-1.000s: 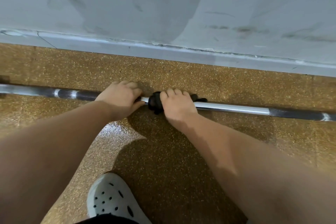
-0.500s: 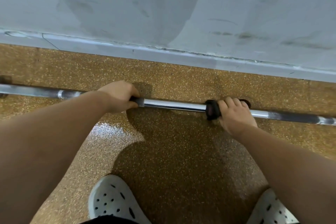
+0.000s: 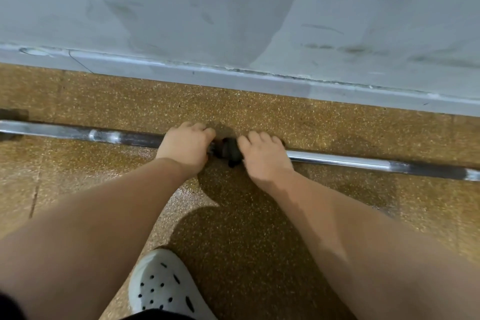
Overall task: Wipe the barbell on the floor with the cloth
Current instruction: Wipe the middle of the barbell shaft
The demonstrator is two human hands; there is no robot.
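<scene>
barbell (image 3: 337,160): glossy metal | cloth (image 3: 230,149): dark matt fabric | floor (image 3: 259,228): speckled, shiny

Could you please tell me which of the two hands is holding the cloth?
The right hand; the black cloth sticks out from its grip, whereas the left hand grips the bare barbell.

1. The barbell (image 3: 337,161) lies on the floor (image 3: 259,228), running left to right, with the wall (image 3: 181,8) behind it.
2. The left hand (image 3: 185,145) and right hand (image 3: 262,156) sit side by side on the barbell, with the cloth (image 3: 230,150) between them.
3. A shoe (image 3: 163,286) stands on the floor in front of the barbell.
</scene>
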